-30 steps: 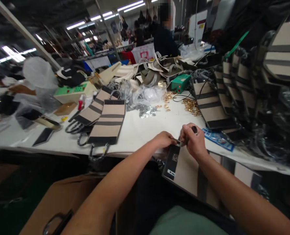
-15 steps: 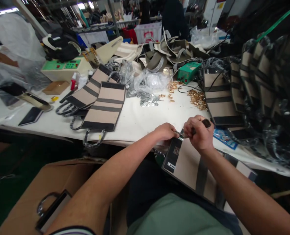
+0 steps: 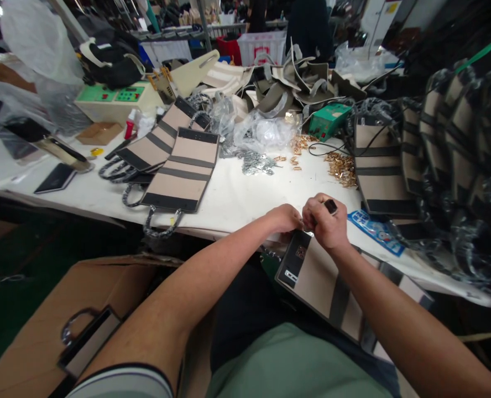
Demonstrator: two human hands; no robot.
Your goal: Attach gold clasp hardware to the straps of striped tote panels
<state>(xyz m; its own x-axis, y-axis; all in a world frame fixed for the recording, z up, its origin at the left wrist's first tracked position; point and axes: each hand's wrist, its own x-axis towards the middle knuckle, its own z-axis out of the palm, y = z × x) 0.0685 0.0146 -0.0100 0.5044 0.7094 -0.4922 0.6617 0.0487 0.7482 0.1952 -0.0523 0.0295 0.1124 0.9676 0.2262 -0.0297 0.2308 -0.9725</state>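
A beige bag panel with dark stripes [image 3: 318, 276] lies across my lap and the table's front edge. My left hand [image 3: 286, 217] is closed in a pinch at the panel's top edge, on something too small to make out. My right hand [image 3: 325, 222] is fisted round a dark-handled tool [image 3: 330, 206], its tip pointing at the spot where my left fingers pinch. The two hands touch each other above the panel's dark end band.
Two finished striped panels with handles [image 3: 183, 171] lie left of centre on the white table [image 3: 245, 199]. Gold fittings [image 3: 343, 166], silver parts [image 3: 256, 162], a green box [image 3: 330, 119] and stacked striped bags [image 3: 448, 143] sit behind and right. A cardboard box [image 3: 100, 309] stands by my left knee.
The view has tilted down and shifted slightly. My hands have drawn closer together, and the right hand has turned so the tool handle stands more upright.
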